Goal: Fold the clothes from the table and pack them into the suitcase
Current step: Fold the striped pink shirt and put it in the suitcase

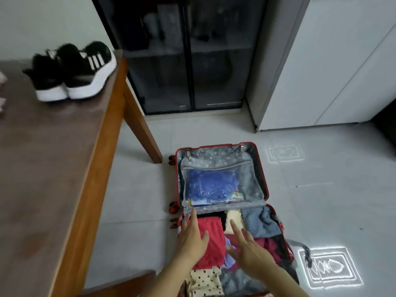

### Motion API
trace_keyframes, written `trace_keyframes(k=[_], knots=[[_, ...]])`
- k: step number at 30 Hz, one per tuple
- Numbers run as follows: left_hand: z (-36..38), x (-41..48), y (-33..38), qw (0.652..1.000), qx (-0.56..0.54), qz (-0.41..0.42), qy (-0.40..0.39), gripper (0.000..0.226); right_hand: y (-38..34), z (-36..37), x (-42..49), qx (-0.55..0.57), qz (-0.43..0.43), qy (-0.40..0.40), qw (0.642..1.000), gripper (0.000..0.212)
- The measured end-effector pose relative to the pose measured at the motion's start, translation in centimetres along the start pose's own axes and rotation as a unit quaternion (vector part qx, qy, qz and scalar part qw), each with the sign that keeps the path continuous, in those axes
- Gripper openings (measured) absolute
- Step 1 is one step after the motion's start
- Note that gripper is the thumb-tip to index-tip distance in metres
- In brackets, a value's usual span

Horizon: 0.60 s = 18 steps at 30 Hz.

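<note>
flat over soft folded red cloth (211, 243) in hard-shell suitcase (264, 179): left hand (192, 234), right hand (250, 251), fingers (235, 228) spread wide; grey knit (257, 221) at two o'clock

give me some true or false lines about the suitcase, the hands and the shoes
1. The suitcase lies open on the floor. True.
2. The left hand grips the red garment. False: its fingers are straight, laid over it.
3. The sneakers stand on the table. True.
4. The blue bundle lies among the clothes in the near half. False: it sits in the far half's mesh pocket.
5. The right hand holds the polka-dot garment. False: it is open and holds nothing.
</note>
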State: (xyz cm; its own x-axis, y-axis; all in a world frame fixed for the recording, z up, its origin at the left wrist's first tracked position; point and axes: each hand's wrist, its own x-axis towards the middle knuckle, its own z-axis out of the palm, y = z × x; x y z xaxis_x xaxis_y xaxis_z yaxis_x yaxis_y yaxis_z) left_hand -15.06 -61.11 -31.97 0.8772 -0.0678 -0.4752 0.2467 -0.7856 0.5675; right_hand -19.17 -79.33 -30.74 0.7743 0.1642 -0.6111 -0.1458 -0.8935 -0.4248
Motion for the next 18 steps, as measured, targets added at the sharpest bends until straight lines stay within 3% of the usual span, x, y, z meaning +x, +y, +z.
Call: trace_keyframes(k=[6,9,18], knots=[[-12.6,-5.5,5.6,0.993,-0.096,0.025,0.063,0.078,-9.8,-9.2,-5.4,0.044,-0.098,0.075,0.991,0.097],[-17.7,-8.9,5.6,0.988,-0.128,0.047,0.075,0.067,-15.3,-11.0,-7.3,0.093,-0.153,0.092,0.979,0.083],[-33.0,-16.1,-3.9,0.970,-0.164,0.066,0.165,0.062,-32.1,-9.0,-9.9,0.134,-0.233,0.110,0.957,0.083]])
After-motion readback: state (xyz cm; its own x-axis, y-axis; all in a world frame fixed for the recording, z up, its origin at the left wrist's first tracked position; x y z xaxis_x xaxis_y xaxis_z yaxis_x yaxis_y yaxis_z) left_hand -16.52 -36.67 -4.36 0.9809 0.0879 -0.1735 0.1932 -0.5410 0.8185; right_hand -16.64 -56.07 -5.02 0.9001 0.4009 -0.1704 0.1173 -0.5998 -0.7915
